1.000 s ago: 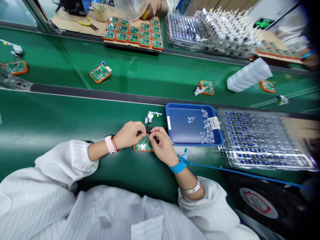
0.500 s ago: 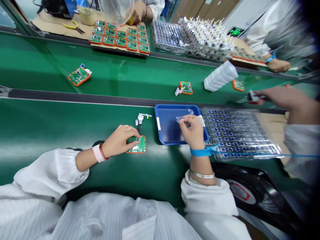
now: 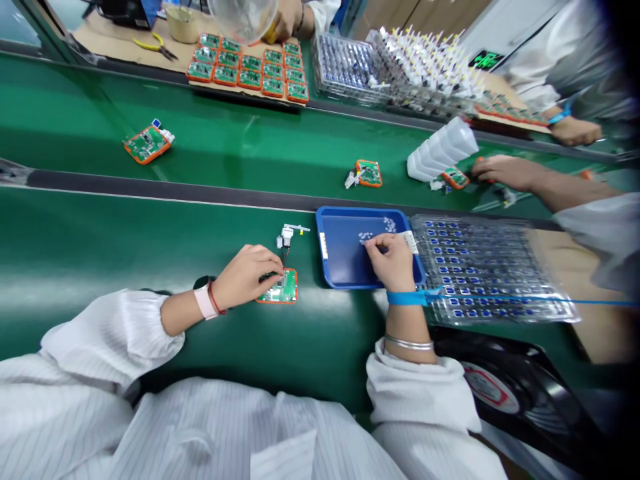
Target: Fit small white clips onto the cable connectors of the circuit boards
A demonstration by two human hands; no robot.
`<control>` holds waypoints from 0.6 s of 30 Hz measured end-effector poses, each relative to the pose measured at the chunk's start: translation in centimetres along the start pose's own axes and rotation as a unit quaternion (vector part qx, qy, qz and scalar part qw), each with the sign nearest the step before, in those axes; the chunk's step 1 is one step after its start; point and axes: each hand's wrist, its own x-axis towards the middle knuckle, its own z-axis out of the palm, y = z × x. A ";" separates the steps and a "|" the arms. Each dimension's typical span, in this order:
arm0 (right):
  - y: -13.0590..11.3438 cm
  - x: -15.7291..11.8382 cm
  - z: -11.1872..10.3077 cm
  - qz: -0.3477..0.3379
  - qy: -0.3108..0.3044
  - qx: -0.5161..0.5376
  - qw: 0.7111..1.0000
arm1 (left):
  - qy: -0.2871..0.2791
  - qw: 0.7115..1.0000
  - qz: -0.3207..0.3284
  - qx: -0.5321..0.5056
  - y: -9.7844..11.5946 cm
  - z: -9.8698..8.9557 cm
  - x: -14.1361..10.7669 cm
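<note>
Picking, apparently, whitish bits point(image 3: 365, 236) from the blue rectangular tray point(image 3: 345, 261), the right hand point(image 3: 394, 261) should next lift gently, left hand point(image 3: 245, 275) over orange-edged green circuit board point(image 3: 290, 287), both grips unclear.

No legible text: green sign point(image 3: 486, 60) and white label point(image 3: 410, 243) on blue tray point(image 3: 345, 260) unreadable.

Along the green belt's point(image 3: 260, 153) near side runs a dark rail point(image 3: 200, 189), then a green bench point(image 3: 100, 247) with pale glare point(image 3: 30, 287). Beyond the belt: brown panels point(image 3: 430, 17), a white panel point(image 3: 515, 27), a lit sign point(image 3: 486, 60).
</note>
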 end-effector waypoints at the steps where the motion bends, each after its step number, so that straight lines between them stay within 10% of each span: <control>1: 0.2 0.1 0.0 0.000 -0.003 -0.003 1.000 | -0.001 1.000 -0.003 0.000 0.0 0.0 0.0; 7: -0.8 0.1 -0.2 -0.017 -0.019 -0.010 1.000 | -0.014 1.000 -0.018 -0.004 -0.2 0.0 0.2; 18: -13.5 -7.4 2.8 -0.127 -0.201 0.207 0.949 | -0.001 0.998 -0.021 -0.051 -0.2 -0.3 0.2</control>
